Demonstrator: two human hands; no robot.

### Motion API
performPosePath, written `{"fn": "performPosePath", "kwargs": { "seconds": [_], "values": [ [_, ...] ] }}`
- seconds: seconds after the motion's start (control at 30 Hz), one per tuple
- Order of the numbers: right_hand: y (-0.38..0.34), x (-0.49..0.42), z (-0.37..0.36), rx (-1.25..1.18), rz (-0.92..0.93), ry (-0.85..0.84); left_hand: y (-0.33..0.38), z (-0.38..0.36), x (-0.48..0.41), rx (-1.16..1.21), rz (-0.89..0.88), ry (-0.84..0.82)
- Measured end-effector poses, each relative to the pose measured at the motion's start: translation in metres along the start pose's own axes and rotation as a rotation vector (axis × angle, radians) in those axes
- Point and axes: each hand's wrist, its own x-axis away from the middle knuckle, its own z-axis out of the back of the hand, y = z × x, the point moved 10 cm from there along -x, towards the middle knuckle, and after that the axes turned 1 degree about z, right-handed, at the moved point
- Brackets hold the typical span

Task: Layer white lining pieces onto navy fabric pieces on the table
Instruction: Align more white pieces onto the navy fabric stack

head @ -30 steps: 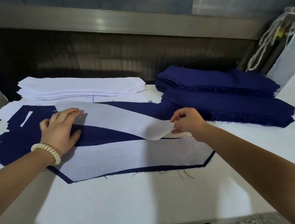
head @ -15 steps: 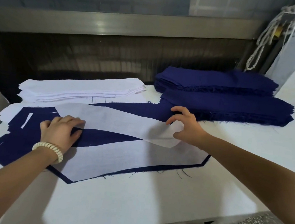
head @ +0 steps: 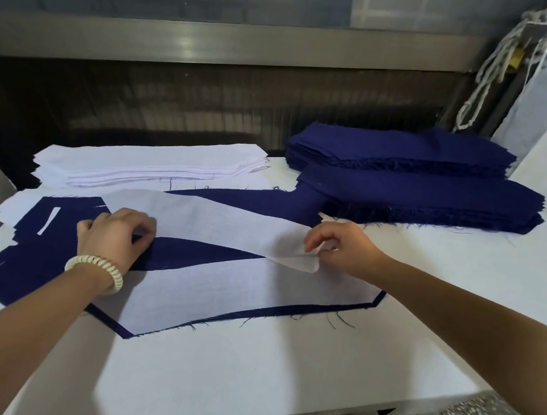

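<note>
On the white table (head: 244,391), near-centre, lies a navy fabric piece (head: 20,267), flat, w/ one white lining piece (head: 238,292) already laid on its near half; a thin navy border shows along the near & right edges. A second white lining piece (head: 222,222) lies across the far half, slanted, w/ a navy wedge showing between the two linings. Left hand (head: 113,240), bracelet (head: 98,267) on the wrist, has fingers curled and pinches this piece's left end down against the navy. Right hand (head: 339,249) pinches the right corner betw. thumb & fingers; that corner is lifted and curls off the surface. A small white strip (head: 49,221) sits on the navy left of the left hand. Far left: stack of white linings (head: 150,166). Far right: stack of navy pieces (head: 420,190), touching the far tip of the spread navy. White cord (head: 484,78) hangs at far right.
</note>
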Motion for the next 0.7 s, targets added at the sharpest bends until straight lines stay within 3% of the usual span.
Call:
{"fn": "performPosePath", "kwargs": {
  "seconds": [0.1,0.2,0.4,0.7],
  "values": [
    [-0.002,0.003,-0.004,0.063,0.037,-0.026,0.002,0.0,0.004,-0.013,-0.045,0.01],
    [0.004,0.0,0.007,0.153,0.004,0.125,0.007,-0.001,0.006,-0.066,-0.082,0.001],
    [0.004,0.0,0.028,-0.013,-0.012,0.339,0.005,-0.002,0.009,-0.114,-0.088,-0.041],
    [0.01,0.004,0.041,-0.106,-0.079,0.359,0.012,0.002,0.012,-0.054,-0.103,0.028]
  ]
}}
